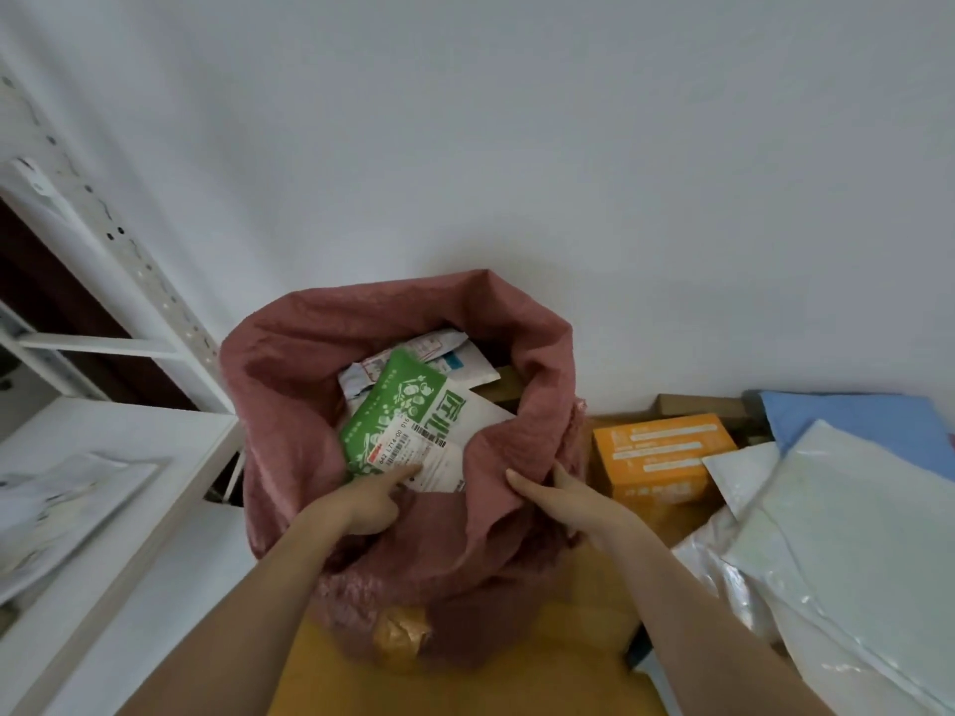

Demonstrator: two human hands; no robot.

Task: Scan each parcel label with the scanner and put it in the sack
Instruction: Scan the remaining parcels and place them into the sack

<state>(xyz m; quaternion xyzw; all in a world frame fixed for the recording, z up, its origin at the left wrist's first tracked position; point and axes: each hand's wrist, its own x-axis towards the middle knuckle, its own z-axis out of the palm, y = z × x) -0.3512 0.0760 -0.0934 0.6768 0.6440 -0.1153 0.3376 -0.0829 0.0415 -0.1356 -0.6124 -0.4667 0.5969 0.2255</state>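
I see left hand [369, 501] fingers pushing the green-and-white parcel [408, 423] into the red sack [289, 364], right hand [555, 496] pinching the rim; slack rim could fold shut, snagging it.

Dusty-pink sack [289, 354], green-and-white parcel [398, 410], orange box [656, 452], blue mailer [858, 421]

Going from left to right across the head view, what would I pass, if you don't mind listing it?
White shelf → pink sack with the green parcel inside → orange box → blue mailer.
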